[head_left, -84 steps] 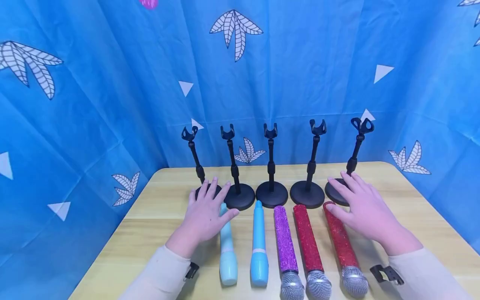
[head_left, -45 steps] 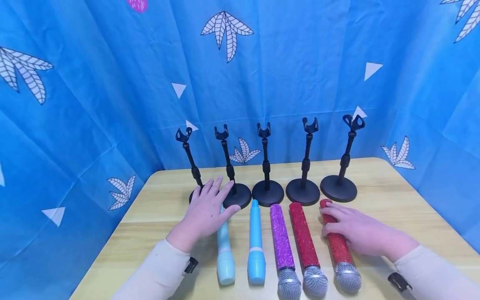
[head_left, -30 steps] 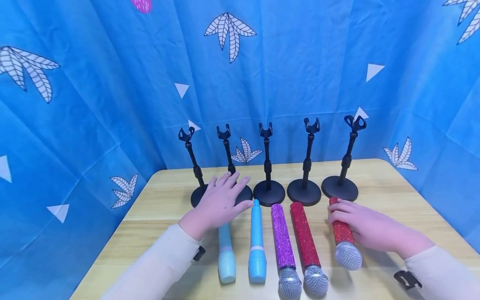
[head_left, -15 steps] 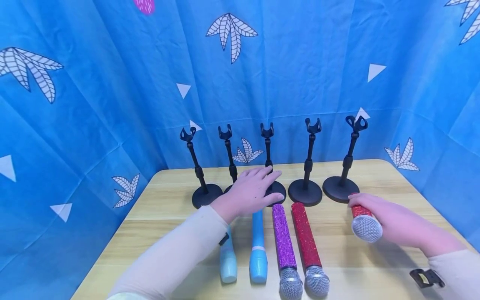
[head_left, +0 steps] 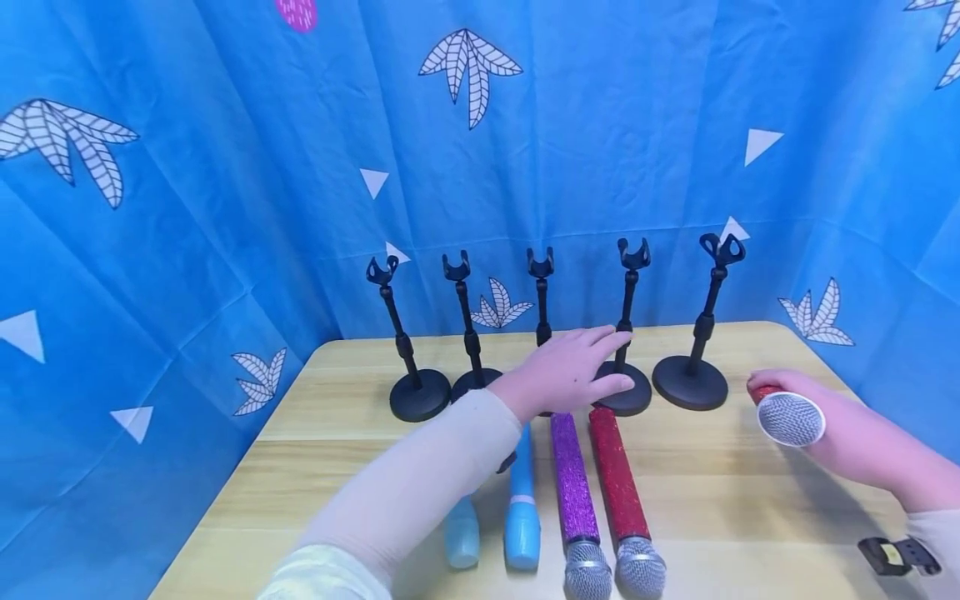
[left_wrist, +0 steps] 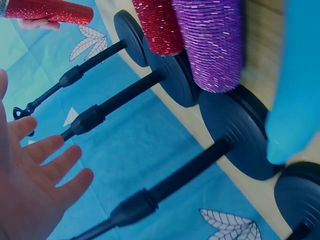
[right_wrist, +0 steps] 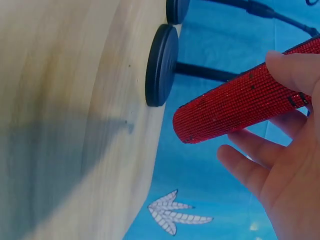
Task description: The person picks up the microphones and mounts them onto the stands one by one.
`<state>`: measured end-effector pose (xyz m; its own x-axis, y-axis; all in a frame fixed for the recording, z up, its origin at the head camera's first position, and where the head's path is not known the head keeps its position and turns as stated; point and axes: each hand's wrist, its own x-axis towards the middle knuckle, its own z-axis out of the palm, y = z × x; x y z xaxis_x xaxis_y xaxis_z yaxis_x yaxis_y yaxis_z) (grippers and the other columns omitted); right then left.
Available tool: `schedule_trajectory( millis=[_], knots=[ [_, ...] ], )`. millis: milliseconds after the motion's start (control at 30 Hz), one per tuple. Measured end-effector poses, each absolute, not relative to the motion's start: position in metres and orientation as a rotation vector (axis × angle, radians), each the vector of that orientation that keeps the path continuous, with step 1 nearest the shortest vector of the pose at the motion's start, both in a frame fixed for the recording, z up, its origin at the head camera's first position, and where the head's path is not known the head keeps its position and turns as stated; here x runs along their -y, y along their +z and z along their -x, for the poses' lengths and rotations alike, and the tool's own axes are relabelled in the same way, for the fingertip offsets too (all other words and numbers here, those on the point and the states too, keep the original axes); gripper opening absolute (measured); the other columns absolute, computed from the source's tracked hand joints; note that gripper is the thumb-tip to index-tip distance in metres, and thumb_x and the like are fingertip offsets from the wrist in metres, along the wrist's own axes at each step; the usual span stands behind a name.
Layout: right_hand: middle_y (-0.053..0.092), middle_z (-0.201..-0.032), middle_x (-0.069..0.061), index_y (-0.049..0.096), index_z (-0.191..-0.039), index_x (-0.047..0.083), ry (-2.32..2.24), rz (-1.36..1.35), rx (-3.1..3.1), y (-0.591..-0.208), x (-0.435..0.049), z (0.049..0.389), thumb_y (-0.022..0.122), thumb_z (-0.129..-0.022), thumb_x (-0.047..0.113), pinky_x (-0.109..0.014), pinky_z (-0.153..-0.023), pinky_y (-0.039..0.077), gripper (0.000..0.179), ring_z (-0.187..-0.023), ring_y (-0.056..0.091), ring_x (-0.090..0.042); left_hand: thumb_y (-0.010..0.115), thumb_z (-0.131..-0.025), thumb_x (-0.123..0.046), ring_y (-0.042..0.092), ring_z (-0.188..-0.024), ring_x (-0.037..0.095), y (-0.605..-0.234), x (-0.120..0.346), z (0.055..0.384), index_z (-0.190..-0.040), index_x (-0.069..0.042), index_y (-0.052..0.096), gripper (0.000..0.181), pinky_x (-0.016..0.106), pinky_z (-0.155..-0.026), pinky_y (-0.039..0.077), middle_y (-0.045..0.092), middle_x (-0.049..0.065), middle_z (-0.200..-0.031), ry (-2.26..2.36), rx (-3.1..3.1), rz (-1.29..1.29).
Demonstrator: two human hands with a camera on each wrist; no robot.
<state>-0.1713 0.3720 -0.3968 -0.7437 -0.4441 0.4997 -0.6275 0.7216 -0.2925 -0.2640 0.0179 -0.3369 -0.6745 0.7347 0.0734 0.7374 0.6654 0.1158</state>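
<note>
My right hand (head_left: 840, 425) grips a red glittery microphone (right_wrist: 225, 110) above the right side of the table, its silver mesh head (head_left: 791, 418) facing the head camera. My left hand (head_left: 573, 371) is spread with straight fingers, holding nothing, over the bases of the middle stands; its fingertips overlap the post of the second stand from the right (head_left: 626, 310). Below it lie a purple glittery microphone (head_left: 573, 479) and another red microphone (head_left: 618, 475). A blue microphone (head_left: 522, 517) and a pale blue one (head_left: 462, 533) are partly hidden by my left forearm.
Several black microphone stands with clip tops line the table's back, from the leftmost stand (head_left: 405, 350) to the rightmost stand (head_left: 703, 325). A blue patterned curtain (head_left: 600, 125) hangs behind and beside the wooden table (head_left: 300, 467).
My right hand has gripped the rightmost red microphone, lifted it off the table and carried it right, tilting its head toward the camera. My left hand has moved right from the pale blue microphone.
</note>
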Motion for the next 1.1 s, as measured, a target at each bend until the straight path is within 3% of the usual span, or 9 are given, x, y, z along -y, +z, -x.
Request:
schedule_trajectory(
  millis=[167, 433, 533, 667, 767, 867, 1000, 1033, 1100],
  knots=[
    [0.061, -0.123, 0.004, 0.059, -0.126, 0.001, 0.757, -0.747, 2.531, -0.401, -0.381, 0.173, 0.080, -0.072, -0.018, 0.000, -0.094, 0.029, 0.062, -0.119, 0.039, 0.020, 0.037, -0.101, -0.067, 0.023, -0.150, 0.012, -0.338, -0.044, 0.275, -0.162, -0.033, 0.020, 0.072, 0.040, -0.118, 0.027, 0.021, -0.009, -0.166, -0.327, 2.848, 1.270],
    [0.050, -0.125, 0.029, 0.057, -0.129, 0.004, 0.810, -0.693, 2.582, -0.401, -0.387, 0.170, 0.080, -0.075, -0.015, 0.001, -0.089, 0.033, 0.062, -0.113, 0.046, 0.018, 0.047, -0.101, -0.060, 0.025, -0.145, -0.001, -0.338, -0.094, 0.281, -0.160, -0.035, 0.023, 0.068, 0.028, -0.115, 0.030, 0.028, -0.020, -0.160, -0.572, 2.907, 1.115],
    [0.050, -0.124, 0.032, 0.056, -0.130, 0.004, 0.822, -0.685, 2.587, -0.398, -0.386, 0.173, 0.080, -0.076, -0.015, 0.000, -0.088, 0.034, 0.062, -0.111, 0.049, 0.018, 0.049, -0.100, -0.060, 0.024, -0.144, -0.005, -0.337, -0.112, 0.285, -0.160, -0.038, 0.021, 0.070, 0.027, -0.115, 0.030, 0.027, -0.023, -0.160, -0.681, 2.941, 1.061],
    [0.060, -0.119, 0.017, 0.059, -0.127, 0.002, 0.777, -0.709, 2.542, -0.395, -0.384, 0.178, 0.081, -0.071, -0.018, 0.000, -0.091, 0.033, 0.064, -0.111, 0.049, 0.017, 0.050, -0.100, -0.061, 0.022, -0.144, -0.007, -0.333, -0.133, 0.292, -0.160, -0.039, 0.018, 0.071, 0.028, -0.115, 0.030, 0.024, -0.025, -0.160, -0.875, 2.972, 0.995],
    [0.064, -0.120, -0.005, 0.057, -0.129, 0.000, 0.720, -0.690, 2.550, -0.392, -0.382, 0.180, 0.079, -0.077, -0.014, 0.001, -0.092, 0.027, 0.058, -0.114, 0.041, 0.021, 0.052, -0.100, -0.059, 0.025, -0.144, -0.006, -0.331, -0.145, 0.297, -0.160, -0.039, 0.018, 0.071, 0.030, -0.115, 0.031, 0.025, -0.024, -0.160, -1.048, 2.963, 0.924],
    [0.063, -0.123, -0.010, 0.055, -0.132, -0.002, 0.676, -0.651, 2.576, -0.390, -0.381, 0.180, 0.076, -0.084, -0.008, 0.003, -0.091, 0.023, 0.053, -0.115, 0.032, 0.025, 0.054, -0.099, -0.059, 0.030, -0.143, -0.002, -0.331, -0.154, 0.301, -0.159, -0.040, 0.020, 0.072, 0.035, -0.114, 0.034, 0.027, -0.024, -0.159, -1.226, 2.937, 0.830],
    [0.056, -0.125, 0.019, 0.056, -0.132, 0.000, 0.672, -0.637, 2.567, -0.391, -0.382, 0.179, 0.078, -0.082, -0.008, 0.003, -0.090, 0.024, 0.055, -0.115, 0.034, 0.025, 0.055, -0.099, -0.058, 0.034, -0.143, 0.003, -0.333, -0.161, 0.305, -0.159, -0.042, 0.022, 0.070, 0.043, -0.113, 0.036, 0.029, -0.023, -0.159, -1.445, 2.901, 0.716],
    [0.059, -0.122, 0.018, 0.056, -0.132, 0.000, 0.674, -0.633, 2.571, -0.391, -0.382, 0.179, 0.078, -0.082, -0.008, 0.003, -0.089, 0.025, 0.055, -0.114, 0.036, 0.025, 0.055, -0.099, -0.058, 0.034, -0.143, 0.004, -0.333, -0.162, 0.306, -0.159, -0.042, 0.022, 0.070, 0.044, -0.113, 0.036, 0.029, -0.024, -0.159, -1.488, 2.897, 0.695],
    [0.054, -0.117, 0.029, 0.058, -0.130, 0.003, 0.673, -0.629, 2.575, -0.393, -0.384, 0.178, 0.080, -0.080, -0.008, 0.002, -0.088, 0.029, 0.055, -0.110, 0.042, 0.023, 0.056, -0.099, -0.057, 0.034, -0.143, 0.004, -0.335, -0.164, 0.307, -0.158, -0.043, 0.022, 0.069, 0.044, -0.114, 0.035, 0.029, -0.023, -0.159, -1.534, 2.895, 0.683]
  ],
)
